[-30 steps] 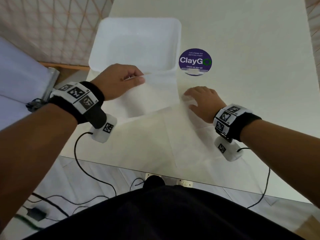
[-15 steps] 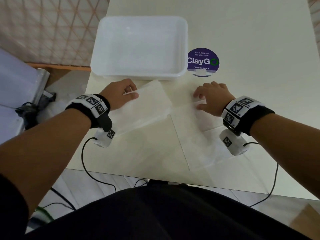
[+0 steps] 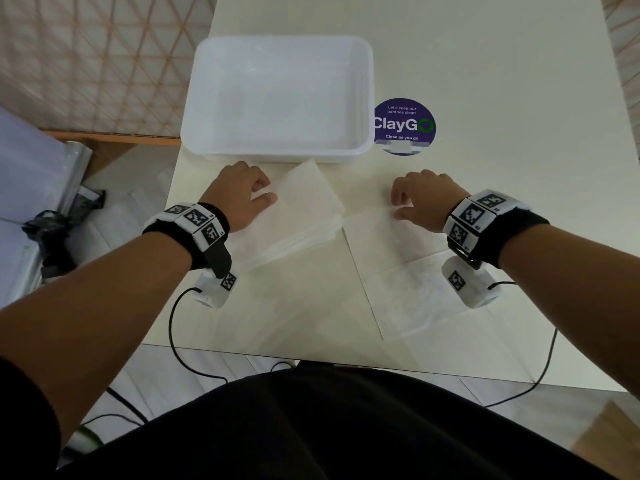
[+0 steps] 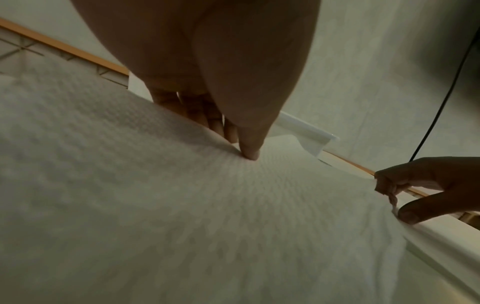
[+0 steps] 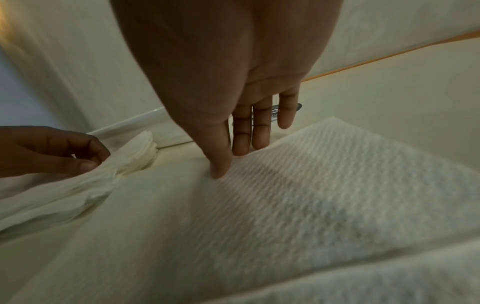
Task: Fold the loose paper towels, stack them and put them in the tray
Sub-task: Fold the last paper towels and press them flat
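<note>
Pinching the far edge of a folded stack of paper towels (image 3: 294, 216), the left hand (image 3: 239, 195) has its grip closed on it, thumb on top. Just right of that grip, the right hand (image 3: 422, 199) nips the corner of a loose paper towel (image 3: 398, 271) lying flat on the counter (image 3: 485, 81). Beyond both grips sits the tray (image 3: 367, 98). Towels look soft, light and floppy, so hold them by corners
</note>
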Demonstrator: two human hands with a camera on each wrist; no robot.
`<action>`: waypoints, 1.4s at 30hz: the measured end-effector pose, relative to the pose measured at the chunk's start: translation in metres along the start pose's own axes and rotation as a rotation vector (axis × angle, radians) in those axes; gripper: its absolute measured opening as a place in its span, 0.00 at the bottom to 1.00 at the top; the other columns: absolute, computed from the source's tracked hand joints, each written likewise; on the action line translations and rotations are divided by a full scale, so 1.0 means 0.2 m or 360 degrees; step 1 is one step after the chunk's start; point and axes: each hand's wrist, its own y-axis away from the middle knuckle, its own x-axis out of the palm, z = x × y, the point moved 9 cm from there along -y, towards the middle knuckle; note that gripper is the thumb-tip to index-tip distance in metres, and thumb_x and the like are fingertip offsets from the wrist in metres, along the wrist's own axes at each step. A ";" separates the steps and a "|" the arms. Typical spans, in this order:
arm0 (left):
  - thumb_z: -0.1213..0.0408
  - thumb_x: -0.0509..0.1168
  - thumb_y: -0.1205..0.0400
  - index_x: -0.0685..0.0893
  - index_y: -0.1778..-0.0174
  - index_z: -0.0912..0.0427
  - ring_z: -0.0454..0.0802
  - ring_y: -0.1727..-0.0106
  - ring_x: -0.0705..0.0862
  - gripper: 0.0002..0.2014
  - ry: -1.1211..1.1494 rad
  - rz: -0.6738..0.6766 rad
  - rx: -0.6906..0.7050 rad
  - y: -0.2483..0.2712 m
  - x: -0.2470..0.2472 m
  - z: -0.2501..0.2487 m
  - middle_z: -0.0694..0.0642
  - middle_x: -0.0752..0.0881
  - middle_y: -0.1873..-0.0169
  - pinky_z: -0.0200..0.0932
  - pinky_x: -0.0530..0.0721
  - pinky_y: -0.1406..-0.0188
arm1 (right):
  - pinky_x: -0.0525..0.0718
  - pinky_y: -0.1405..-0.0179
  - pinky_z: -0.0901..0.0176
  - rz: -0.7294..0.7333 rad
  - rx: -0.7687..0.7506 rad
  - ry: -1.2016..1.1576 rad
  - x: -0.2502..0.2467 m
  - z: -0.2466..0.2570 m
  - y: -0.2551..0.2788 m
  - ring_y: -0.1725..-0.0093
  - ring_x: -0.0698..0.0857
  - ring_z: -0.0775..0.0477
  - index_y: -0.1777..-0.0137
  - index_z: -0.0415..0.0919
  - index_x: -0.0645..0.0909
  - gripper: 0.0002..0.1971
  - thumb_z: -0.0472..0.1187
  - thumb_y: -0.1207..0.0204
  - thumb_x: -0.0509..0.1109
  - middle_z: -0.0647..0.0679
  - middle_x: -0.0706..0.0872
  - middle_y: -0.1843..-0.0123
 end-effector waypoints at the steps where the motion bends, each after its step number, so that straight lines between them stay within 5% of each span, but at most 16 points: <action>1: 0.53 0.68 0.20 0.80 0.40 0.59 0.55 0.45 0.75 0.18 -0.0018 -0.0031 -0.0001 0.00 -0.01 -0.01 0.54 0.78 0.50 0.49 0.76 0.44 | 0.71 0.41 0.51 0.0007 0.0006 0.0005 0.00 0.00 0.00 0.42 0.76 0.44 0.50 0.49 0.77 0.07 0.49 0.24 0.70 0.50 0.80 0.47; 8: 0.52 0.67 0.20 0.79 0.37 0.57 0.54 0.43 0.76 0.19 0.0008 -0.0227 0.0181 0.04 -0.07 -0.28 0.53 0.79 0.45 0.51 0.76 0.40 | 0.73 0.41 0.49 -0.0086 -0.0014 -0.0087 -0.06 -0.02 0.07 0.42 0.76 0.42 0.52 0.47 0.80 0.05 0.47 0.24 0.68 0.46 0.80 0.45; 14: 0.46 0.76 0.29 0.67 0.25 0.51 0.43 0.38 0.77 0.39 0.0547 0.0264 0.0254 0.15 0.21 -0.69 0.48 0.78 0.35 0.42 0.76 0.38 | 0.79 0.49 0.57 -0.0221 -0.0063 -0.0551 -0.19 -0.05 0.23 0.52 0.84 0.50 0.53 0.46 0.78 0.05 0.40 0.27 0.69 0.53 0.86 0.54; 16: 0.47 0.78 0.31 0.64 0.23 0.49 0.42 0.45 0.80 0.43 0.0626 0.0421 0.0140 0.18 0.30 -0.76 0.45 0.80 0.41 0.38 0.77 0.44 | 0.75 0.53 0.59 -0.0246 -0.0109 -0.0618 -0.23 -0.05 0.30 0.59 0.82 0.53 0.48 0.46 0.77 0.09 0.40 0.26 0.70 0.54 0.87 0.55; 19: 0.52 0.78 0.29 0.76 0.34 0.50 0.36 0.60 0.83 0.28 0.0603 0.0494 0.0076 0.20 0.40 -0.80 0.40 0.84 0.59 0.33 0.77 0.61 | 0.75 0.53 0.59 -0.0312 -0.0163 -0.0693 -0.27 -0.08 0.39 0.55 0.83 0.50 0.43 0.48 0.78 0.11 0.42 0.25 0.70 0.56 0.87 0.55; 22: 0.59 0.76 0.26 0.83 0.45 0.53 0.32 0.61 0.84 0.15 0.0702 0.0465 0.0027 0.21 0.44 -0.80 0.41 0.87 0.60 0.26 0.78 0.61 | 0.78 0.53 0.58 -0.0393 -0.0167 -0.0739 -0.29 -0.13 0.45 0.53 0.84 0.48 0.43 0.48 0.79 0.10 0.42 0.24 0.70 0.54 0.86 0.55; 26: 0.58 0.76 0.26 0.84 0.45 0.57 0.49 0.57 0.88 0.15 0.0715 0.0323 -0.0044 0.21 0.44 -0.77 0.53 0.90 0.56 0.38 0.84 0.51 | 0.81 0.47 0.54 -0.0401 -0.0135 -0.0751 -0.28 -0.21 0.48 0.54 0.83 0.51 0.47 0.49 0.83 0.07 0.42 0.25 0.72 0.56 0.85 0.57; 30: 0.62 0.75 0.25 0.84 0.55 0.58 0.36 0.65 0.79 0.08 0.0540 0.0194 -0.0025 0.20 0.42 -0.78 0.47 0.85 0.63 0.17 0.71 0.66 | 0.82 0.48 0.54 -0.0417 -0.0207 -0.0731 -0.25 -0.23 0.53 0.55 0.84 0.53 0.53 0.50 0.86 0.04 0.41 0.26 0.73 0.54 0.87 0.57; 37: 0.80 0.58 0.21 0.85 0.40 0.60 0.27 0.56 0.83 0.19 0.0626 0.0123 0.0058 0.28 0.42 -0.77 0.52 0.88 0.49 0.17 0.74 0.52 | 0.69 0.55 0.59 -0.0467 -0.0498 -0.0423 -0.05 -0.11 0.67 0.57 0.77 0.53 0.52 0.49 0.86 0.05 0.41 0.26 0.71 0.56 0.87 0.56; 42: 0.80 0.55 0.21 0.84 0.38 0.62 0.40 0.46 0.83 0.20 0.0578 -0.0013 0.0110 0.33 0.38 -0.80 0.53 0.87 0.45 0.15 0.72 0.46 | 0.71 0.54 0.57 -0.0380 -0.0499 -0.0368 0.14 -0.05 0.71 0.50 0.81 0.46 0.50 0.49 0.85 0.06 0.43 0.25 0.69 0.56 0.88 0.54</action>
